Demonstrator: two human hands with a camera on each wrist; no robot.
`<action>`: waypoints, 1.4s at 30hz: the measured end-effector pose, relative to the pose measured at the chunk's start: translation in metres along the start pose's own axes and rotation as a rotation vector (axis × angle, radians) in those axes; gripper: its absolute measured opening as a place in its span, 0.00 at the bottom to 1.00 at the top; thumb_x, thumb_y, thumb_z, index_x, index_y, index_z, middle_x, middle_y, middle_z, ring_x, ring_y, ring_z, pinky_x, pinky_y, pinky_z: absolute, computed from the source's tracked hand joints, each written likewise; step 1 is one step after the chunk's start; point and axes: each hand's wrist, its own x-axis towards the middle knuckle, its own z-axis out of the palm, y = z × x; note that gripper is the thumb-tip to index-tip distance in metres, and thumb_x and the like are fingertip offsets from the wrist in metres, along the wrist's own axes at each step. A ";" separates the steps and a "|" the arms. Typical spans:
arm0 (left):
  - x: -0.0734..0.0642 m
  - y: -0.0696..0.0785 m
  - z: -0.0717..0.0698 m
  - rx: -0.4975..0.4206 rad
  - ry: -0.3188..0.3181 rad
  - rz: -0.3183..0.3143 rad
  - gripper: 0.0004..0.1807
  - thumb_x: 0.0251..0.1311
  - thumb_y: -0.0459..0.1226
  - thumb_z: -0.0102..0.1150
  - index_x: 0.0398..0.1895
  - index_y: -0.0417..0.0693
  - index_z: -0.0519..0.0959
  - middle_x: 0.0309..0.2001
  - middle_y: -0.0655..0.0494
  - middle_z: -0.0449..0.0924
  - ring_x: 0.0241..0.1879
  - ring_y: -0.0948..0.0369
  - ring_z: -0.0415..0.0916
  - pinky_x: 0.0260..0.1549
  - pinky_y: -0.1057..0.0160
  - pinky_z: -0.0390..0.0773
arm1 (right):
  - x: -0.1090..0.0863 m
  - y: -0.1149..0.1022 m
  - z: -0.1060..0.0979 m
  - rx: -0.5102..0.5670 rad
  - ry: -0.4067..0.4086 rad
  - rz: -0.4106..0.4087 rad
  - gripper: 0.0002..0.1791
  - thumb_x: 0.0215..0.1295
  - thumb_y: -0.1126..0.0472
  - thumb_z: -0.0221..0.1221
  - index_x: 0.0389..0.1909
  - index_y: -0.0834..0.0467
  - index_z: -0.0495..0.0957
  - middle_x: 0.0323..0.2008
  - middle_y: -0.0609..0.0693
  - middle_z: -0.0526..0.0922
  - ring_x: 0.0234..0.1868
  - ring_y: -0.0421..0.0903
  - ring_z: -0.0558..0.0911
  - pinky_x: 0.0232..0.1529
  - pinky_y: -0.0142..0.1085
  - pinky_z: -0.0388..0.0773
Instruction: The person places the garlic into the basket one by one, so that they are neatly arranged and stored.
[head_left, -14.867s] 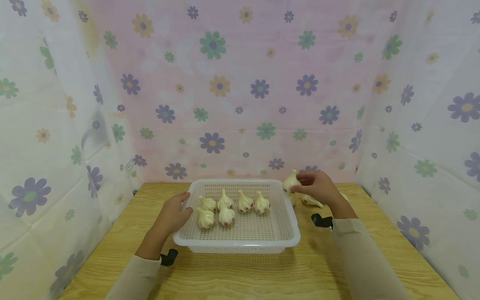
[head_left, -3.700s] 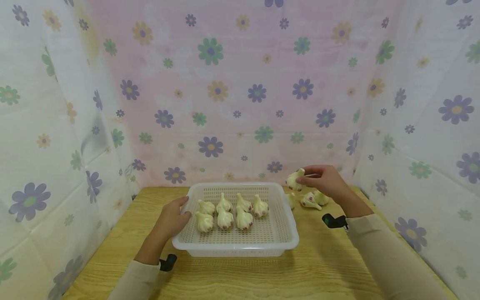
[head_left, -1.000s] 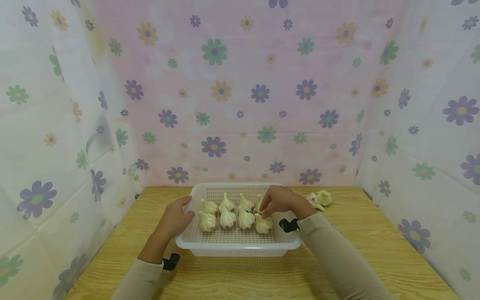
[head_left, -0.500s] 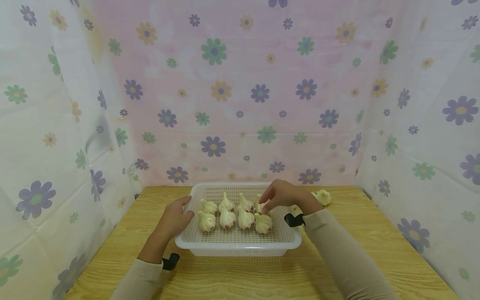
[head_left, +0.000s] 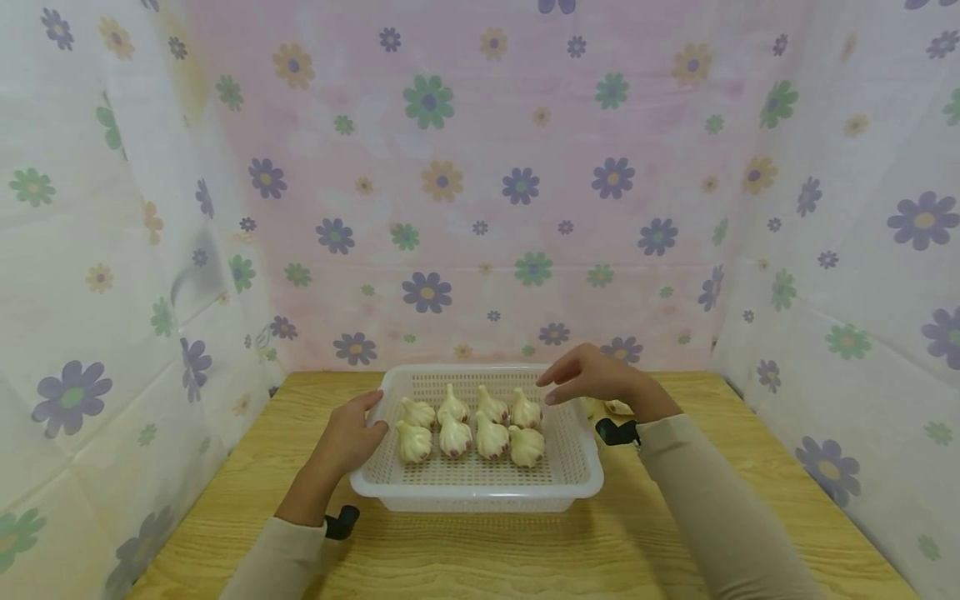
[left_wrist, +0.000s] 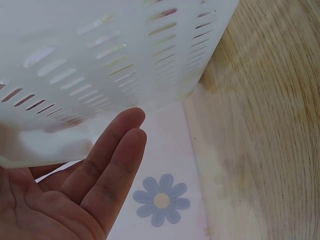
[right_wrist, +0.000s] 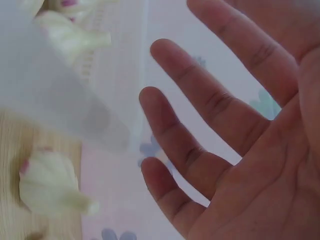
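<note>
A white perforated plastic basket (head_left: pixel 476 492) stands on the table, with several garlic bulbs set upright inside in two rows. My left hand (head_left: pixel 351 435) holds its left rim, the thumb over the edge; in the left wrist view its fingers (left_wrist: pixel 112 160) lie against the outside wall. My right hand (head_left: pixel 592 375) hovers over the right rim with parted fingers and holds nothing; the right wrist view shows the bare palm (right_wrist: pixel 260 190). Just left of it, in the basket, are a back-row garlic bulb (head_left: pixel 526 411) and a front-row garlic bulb (head_left: pixel 527 447).
Right of the basket, a loose garlic bulb (right_wrist: pixel 50 182) lies on the wooden table (head_left: pixel 480 550), partly behind my right hand in the head view. Flowered cloth (head_left: pixel 480 275) walls in the back and both sides.
My right hand carried a garlic bulb from the right side into the basket's front row, let go of it, and has drawn back up and right. My left hand stays on the rim.
</note>
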 end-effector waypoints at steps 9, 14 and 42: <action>-0.001 0.001 -0.001 -0.006 -0.004 0.004 0.34 0.68 0.35 0.55 0.77 0.36 0.64 0.75 0.35 0.66 0.55 0.43 0.83 0.35 0.57 0.88 | -0.022 0.019 -0.023 0.003 0.068 0.055 0.24 0.63 0.47 0.71 0.58 0.51 0.86 0.61 0.52 0.85 0.66 0.63 0.78 0.62 0.58 0.78; -0.001 0.001 0.000 -0.015 -0.002 0.000 0.34 0.68 0.35 0.55 0.76 0.36 0.65 0.74 0.35 0.66 0.52 0.45 0.84 0.32 0.59 0.88 | -0.034 0.034 -0.033 -0.030 0.176 0.088 0.25 0.61 0.44 0.72 0.58 0.47 0.86 0.62 0.51 0.84 0.62 0.58 0.81 0.59 0.56 0.81; 0.000 0.000 0.001 -0.007 -0.002 -0.006 0.34 0.68 0.35 0.55 0.77 0.36 0.64 0.74 0.34 0.67 0.49 0.46 0.85 0.30 0.59 0.88 | -0.083 0.131 -0.022 0.067 0.596 0.333 0.47 0.62 0.30 0.64 0.75 0.53 0.70 0.80 0.62 0.58 0.76 0.70 0.60 0.68 0.68 0.65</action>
